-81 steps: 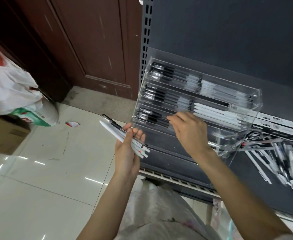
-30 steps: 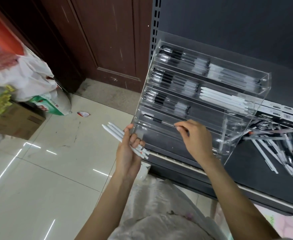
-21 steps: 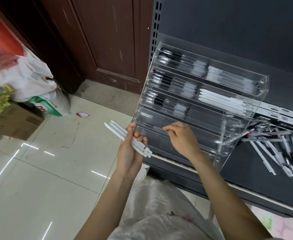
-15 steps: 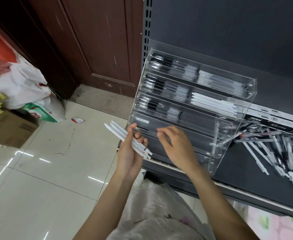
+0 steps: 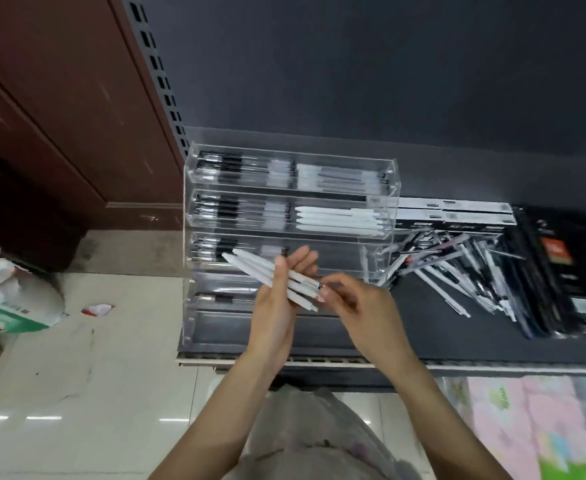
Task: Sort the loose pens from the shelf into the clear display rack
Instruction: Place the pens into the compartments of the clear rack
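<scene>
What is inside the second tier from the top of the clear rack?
In that tier of the clear display rack, black-gripped pens lie left and white pens right. Glare and blur hide their exact number.

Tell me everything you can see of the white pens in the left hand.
The white pens are a small bundle of slim, matte, plastic-looking sticks, lying side by side and slanting from upper left to lower right. The left hand holds them across its palm. Their tapered ends point at the clear rack behind. The right hand pinches at their lower ends, where small dark and reddish marks show.
</scene>
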A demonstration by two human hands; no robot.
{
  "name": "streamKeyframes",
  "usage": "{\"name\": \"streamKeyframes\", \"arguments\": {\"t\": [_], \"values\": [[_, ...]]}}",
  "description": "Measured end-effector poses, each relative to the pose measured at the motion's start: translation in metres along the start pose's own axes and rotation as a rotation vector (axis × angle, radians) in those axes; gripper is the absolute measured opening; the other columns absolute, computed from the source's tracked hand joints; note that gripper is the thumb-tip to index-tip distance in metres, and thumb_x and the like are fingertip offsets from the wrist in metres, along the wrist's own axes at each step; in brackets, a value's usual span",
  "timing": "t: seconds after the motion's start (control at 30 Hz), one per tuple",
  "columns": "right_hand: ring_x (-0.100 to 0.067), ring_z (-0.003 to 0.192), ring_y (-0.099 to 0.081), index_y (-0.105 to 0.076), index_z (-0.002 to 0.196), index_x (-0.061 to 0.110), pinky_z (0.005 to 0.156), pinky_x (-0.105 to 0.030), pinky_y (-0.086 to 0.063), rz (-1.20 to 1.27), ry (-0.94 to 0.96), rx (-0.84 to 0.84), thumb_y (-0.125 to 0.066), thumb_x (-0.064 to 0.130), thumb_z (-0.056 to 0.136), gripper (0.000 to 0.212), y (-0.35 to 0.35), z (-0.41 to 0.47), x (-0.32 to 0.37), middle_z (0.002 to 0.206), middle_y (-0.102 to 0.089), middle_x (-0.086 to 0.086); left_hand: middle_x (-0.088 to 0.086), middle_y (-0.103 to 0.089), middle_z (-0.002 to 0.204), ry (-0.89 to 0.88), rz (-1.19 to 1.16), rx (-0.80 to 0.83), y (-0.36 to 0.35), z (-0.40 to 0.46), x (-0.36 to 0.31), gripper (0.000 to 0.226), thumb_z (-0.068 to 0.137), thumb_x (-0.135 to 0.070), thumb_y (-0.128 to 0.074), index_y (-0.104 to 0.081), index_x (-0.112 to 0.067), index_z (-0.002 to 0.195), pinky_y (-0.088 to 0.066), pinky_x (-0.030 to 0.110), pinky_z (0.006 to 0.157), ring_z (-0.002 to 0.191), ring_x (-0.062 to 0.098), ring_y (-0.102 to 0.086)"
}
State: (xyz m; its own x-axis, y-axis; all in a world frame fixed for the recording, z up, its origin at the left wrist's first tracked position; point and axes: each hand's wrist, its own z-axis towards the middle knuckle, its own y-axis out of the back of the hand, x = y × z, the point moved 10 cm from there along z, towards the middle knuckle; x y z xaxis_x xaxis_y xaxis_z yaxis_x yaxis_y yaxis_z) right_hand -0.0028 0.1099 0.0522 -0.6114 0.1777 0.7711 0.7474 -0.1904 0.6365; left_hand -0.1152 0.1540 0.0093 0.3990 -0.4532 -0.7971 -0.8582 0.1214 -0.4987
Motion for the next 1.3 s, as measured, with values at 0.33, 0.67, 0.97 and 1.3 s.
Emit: {"name": "streamKeyframes", "arguments": {"t": [0.33, 0.67, 0.97, 1.3], "values": [[-0.029, 0.087, -0.047, -0.075, 0.093, 0.018, 0.079, -0.031, -0.041, -0.430, 0.180, -0.524, -0.065, 0.024, 0.086, 0.013, 0.122, 0.056, -0.020, 0.099, -0.059, -0.007, -0.003, -0.068, 0.077, 0.181, -0.040, -0.110, 0.004, 0.017, 0.024, 0.038, 0.098, -0.038, -0.038, -0.068, -0.016, 0.097, -0.051, 0.026, 0.067, 0.071, 0.011, -0.060], [-0.035, 0.086, -0.049, -0.076, 0.073, 0.016, 0.076, -0.038, -0.034, -0.844, 0.167, -0.445, -0.079, 0.020, 0.070, 0.006, 0.096, 0.096, 0.000, 0.092, -0.056, -0.011, -0.004, -0.047, 0.069, 0.154, 0.141, -0.141, 0.005, 0.022, 0.015, 0.048, 0.098, -0.044, -0.035, -0.072, -0.016, 0.085, -0.041, 0.023, 0.058, 0.056, 0.000, -0.051], [-0.034, 0.094, -0.049, -0.076, 0.083, 0.017, 0.083, -0.041, -0.040, -0.789, 0.056, -0.398, -0.079, 0.023, 0.072, 0.013, 0.087, 0.101, -0.012, 0.102, -0.054, -0.012, -0.004, -0.049, 0.068, 0.162, 0.075, -0.112, 0.000, 0.027, 0.013, 0.040, 0.099, -0.034, -0.040, -0.071, -0.013, 0.086, -0.050, 0.019, 0.063, 0.064, 0.003, -0.053], [-0.001, 0.080, -0.062, -0.069, 0.100, 0.024, 0.072, -0.021, -0.048, -0.130, 0.070, 0.057, -0.064, 0.027, 0.088, 0.014, 0.030, 0.031, 0.010, 0.089, -0.070, 0.011, 0.003, -0.059, 0.074, 0.041, 0.193, -0.001, -0.021, 0.027, -0.003, 0.026, 0.098, -0.015, -0.042, -0.067, -0.007, 0.092, -0.052, 0.021, 0.065, 0.070, 0.009, -0.063]]}}
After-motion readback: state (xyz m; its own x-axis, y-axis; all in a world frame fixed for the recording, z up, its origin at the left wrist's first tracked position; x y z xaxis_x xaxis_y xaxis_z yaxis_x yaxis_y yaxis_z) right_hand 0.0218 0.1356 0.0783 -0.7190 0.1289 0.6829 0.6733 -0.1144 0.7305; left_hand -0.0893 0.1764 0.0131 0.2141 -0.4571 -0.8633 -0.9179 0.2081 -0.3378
